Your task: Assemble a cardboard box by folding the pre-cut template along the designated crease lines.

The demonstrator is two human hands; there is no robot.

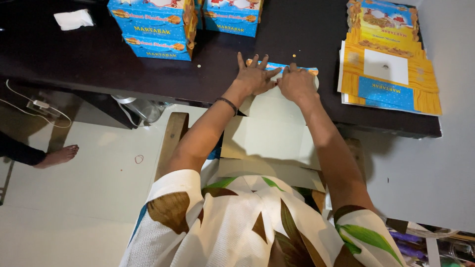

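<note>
Both hands, left hand [255,76] and right hand [297,83], pressed flat, side by side, on unfolded cardboard box blank [269,133] overhanging dark desk [89,59] front edge. Assembled blue boxes [153,27] stacked far left; contents hidden. Flat blanks pile [388,64] right, near desk edge.

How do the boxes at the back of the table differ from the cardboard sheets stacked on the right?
The folded boxes stand assembled with upright sides; the flat sheets lie unfolded. The folded boxes show mostly blue sides; the flat sheets show mainly yellow-orange with blue panels. The folded boxes sit far left; the flat sheets lie by the right edge. Both share the same printed style and rest on the dark table.
</note>
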